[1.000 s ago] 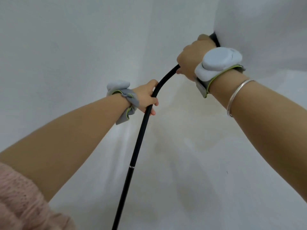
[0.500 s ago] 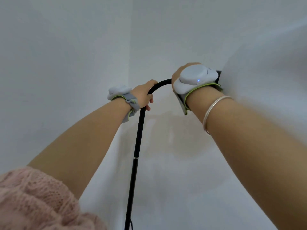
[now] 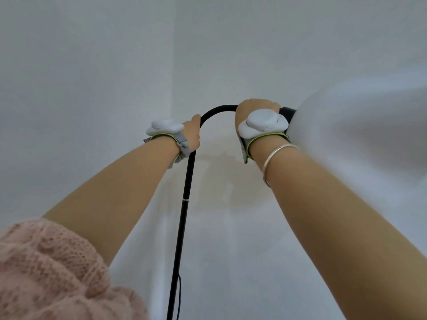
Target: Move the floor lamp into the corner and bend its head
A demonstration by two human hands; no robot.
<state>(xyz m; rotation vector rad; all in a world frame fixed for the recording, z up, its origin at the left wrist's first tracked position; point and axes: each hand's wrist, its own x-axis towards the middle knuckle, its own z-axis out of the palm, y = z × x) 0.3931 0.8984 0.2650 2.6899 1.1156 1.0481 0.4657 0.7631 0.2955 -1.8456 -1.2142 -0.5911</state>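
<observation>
The floor lamp's black pole (image 3: 182,218) rises upright in front of the wall corner (image 3: 173,84). Its flexible neck (image 3: 217,110) arcs over to the right at the top. My left hand (image 3: 193,132) grips the pole just below the bend. My right hand (image 3: 255,109) is closed around the neck right before the white lampshade (image 3: 360,135), which fills the right side and looks blurred. A black socket piece (image 3: 287,112) shows between my right hand and the shade. The lamp's base is out of view.
Two pale walls meet in the corner straight ahead, with a yellowish stain (image 3: 233,179) on the right wall behind the pole. A thin black cord (image 3: 179,294) hangs beside the lower pole. My pink knitted sleeve (image 3: 53,271) fills the lower left.
The neck has been bent from a slanted line into a tight arc, with the shade swung down to the right. The view has tilted up towards the corner.
</observation>
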